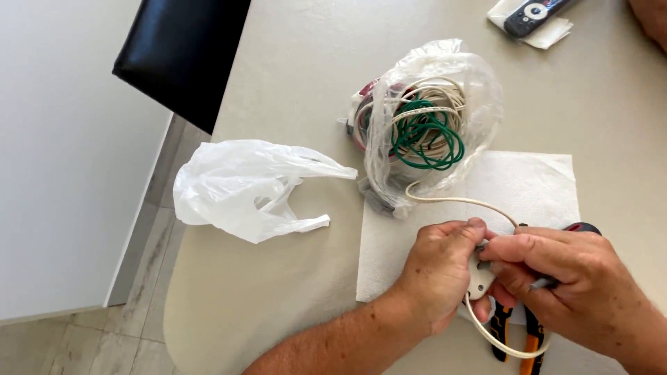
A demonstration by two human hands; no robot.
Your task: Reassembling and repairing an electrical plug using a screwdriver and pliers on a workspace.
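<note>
At the table's five o'clock edge, the left hand [438, 274] pinched a small white plastic plug [479, 281] on a cream cable [458, 201]. The right hand [566, 271] closed its fingers on a slim grey tool [542, 282] at the plug's two o'clock. The fitting step looked under way; it called for steady pressure.

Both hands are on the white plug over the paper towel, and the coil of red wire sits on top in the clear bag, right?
Not quite: the top coil in the clear bag is green, as the head view shows. Both the left hand and right hand are on the white plug over the paper towel.
</note>
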